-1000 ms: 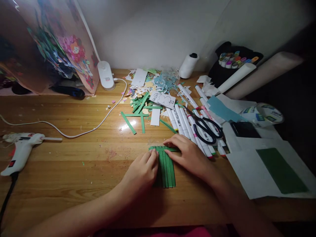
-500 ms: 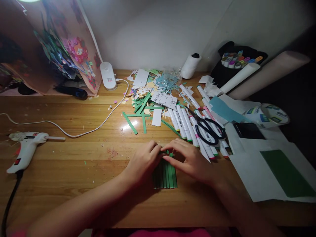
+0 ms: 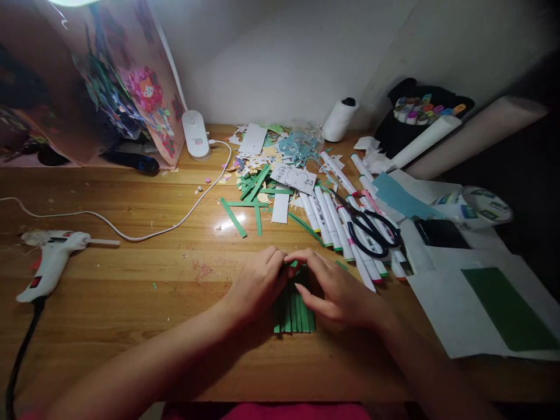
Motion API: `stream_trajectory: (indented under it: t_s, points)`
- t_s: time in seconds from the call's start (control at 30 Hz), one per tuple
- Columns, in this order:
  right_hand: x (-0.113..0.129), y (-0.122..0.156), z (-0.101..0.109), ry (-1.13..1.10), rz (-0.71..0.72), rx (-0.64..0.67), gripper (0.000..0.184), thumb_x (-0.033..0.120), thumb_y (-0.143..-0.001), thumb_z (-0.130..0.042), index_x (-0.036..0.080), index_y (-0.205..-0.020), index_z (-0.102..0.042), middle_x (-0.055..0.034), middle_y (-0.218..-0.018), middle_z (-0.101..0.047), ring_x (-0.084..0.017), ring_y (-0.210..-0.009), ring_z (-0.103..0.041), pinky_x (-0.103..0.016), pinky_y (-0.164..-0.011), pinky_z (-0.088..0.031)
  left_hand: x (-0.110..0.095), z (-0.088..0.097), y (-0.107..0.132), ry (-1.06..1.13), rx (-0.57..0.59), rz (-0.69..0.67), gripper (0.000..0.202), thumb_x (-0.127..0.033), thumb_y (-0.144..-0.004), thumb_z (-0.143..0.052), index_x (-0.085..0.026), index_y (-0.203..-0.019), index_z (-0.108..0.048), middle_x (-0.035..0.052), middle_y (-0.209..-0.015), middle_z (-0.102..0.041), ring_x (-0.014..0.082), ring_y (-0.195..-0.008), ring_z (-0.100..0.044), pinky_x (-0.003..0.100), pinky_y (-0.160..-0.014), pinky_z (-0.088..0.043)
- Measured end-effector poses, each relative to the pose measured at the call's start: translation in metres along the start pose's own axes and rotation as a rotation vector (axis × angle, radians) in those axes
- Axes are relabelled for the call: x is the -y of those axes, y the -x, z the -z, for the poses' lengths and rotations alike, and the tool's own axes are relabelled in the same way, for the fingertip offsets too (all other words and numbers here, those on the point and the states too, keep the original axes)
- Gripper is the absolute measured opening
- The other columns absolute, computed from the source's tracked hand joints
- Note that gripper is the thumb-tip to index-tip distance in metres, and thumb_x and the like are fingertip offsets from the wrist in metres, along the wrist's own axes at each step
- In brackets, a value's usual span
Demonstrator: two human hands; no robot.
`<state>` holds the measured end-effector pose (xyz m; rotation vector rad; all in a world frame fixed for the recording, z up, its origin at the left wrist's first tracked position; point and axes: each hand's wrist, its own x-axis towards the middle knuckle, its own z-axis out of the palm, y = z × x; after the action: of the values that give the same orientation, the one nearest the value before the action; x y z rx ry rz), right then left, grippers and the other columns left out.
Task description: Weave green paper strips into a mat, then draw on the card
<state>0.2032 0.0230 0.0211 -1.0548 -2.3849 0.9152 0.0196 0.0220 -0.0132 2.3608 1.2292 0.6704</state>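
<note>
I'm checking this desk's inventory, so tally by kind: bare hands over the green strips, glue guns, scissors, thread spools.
Bare hands: 2 (left hand and right hand, over the green strips)
Glue gun: 1
Scissors: 1 pair
Thread spool: 1
Total: 5

The upper ends of the narrow green paper strips (image 3: 294,318) are largely hidden by the bare left hand (image 3: 258,286) and bare right hand (image 3: 339,291); the left fingertips are out of sight. The top edge crops the glowing white lamp (image 3: 73,2), the left edge the thin white cable (image 3: 94,220). Writing on the white clover-outline card (image 3: 294,177) is too small to read.
</note>
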Motion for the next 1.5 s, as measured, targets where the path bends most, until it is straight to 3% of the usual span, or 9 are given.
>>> stream_trajectory:
  t_s: [0.2, 0.37, 0.87, 1.17, 1.5]
  points:
    - [-0.006, 0.004, 0.000, -0.016, -0.055, 0.003, 0.062, 0.018, -0.080, -0.059, 0.021, -0.133, -0.026, -0.0079, -0.106, -0.058, -0.021, -0.101, -0.060, -0.037, -0.090, -0.050, 0.001, 0.000, 0.000, 0.009, -0.005, 0.023, 0.017, -0.015, -0.093, -0.038, -0.016, -0.083, -0.052, 0.0036, -0.078, -0.055, 0.0167, -0.069, -0.053, 0.028, -0.061, -0.045]
    - [-0.011, 0.007, 0.002, 0.014, -0.052, 0.032, 0.072, 0.026, -0.069, -0.074, 0.023, -0.128, -0.033, -0.0106, -0.121, -0.049, -0.026, -0.115, -0.051, -0.042, -0.097, -0.046, 0.001, -0.002, 0.000, 0.004, -0.009, 0.037, 0.014, -0.017, -0.092, -0.039, -0.016, -0.086, -0.052, 0.0043, -0.079, -0.055, 0.0174, -0.069, -0.053, 0.029, -0.060, -0.045]
    - [-0.012, 0.003, 0.006, -0.080, -0.203, 0.060, 0.038, 0.017, -0.076, -0.068, 0.022, -0.108, -0.049, -0.0028, -0.105, -0.054, -0.018, -0.098, -0.054, -0.033, -0.087, -0.047, 0.001, -0.001, -0.002, 0.048, -0.011, 0.035, 0.014, -0.016, -0.091, -0.040, -0.018, -0.080, -0.048, 0.0025, -0.075, -0.052, 0.0162, -0.066, -0.051, 0.028, -0.060, -0.044]
    - [-0.008, -0.004, 0.003, -0.089, -0.225, -0.012, 0.019, 0.011, -0.081, -0.060, 0.021, -0.096, -0.055, -0.0031, -0.098, -0.056, -0.017, -0.092, -0.056, -0.032, -0.082, -0.048, 0.000, -0.001, -0.001, 0.053, -0.017, 0.052, 0.014, -0.016, -0.090, -0.040, -0.018, -0.080, -0.049, 0.0024, -0.075, -0.053, 0.0165, -0.066, -0.051, 0.028, -0.059, -0.044]
    - [-0.016, -0.006, -0.003, -0.286, -0.392, -0.120, 0.007, 0.022, -0.084, -0.059, 0.020, -0.091, -0.058, -0.0012, -0.088, -0.061, -0.014, -0.076, -0.059, -0.027, -0.069, -0.049, 0.001, -0.002, 0.000, 0.036, -0.009, 0.062, 0.013, -0.015, -0.090, -0.040, -0.019, -0.079, -0.046, 0.0020, -0.076, -0.053, 0.0168, -0.066, -0.052, 0.027, -0.058, -0.044]
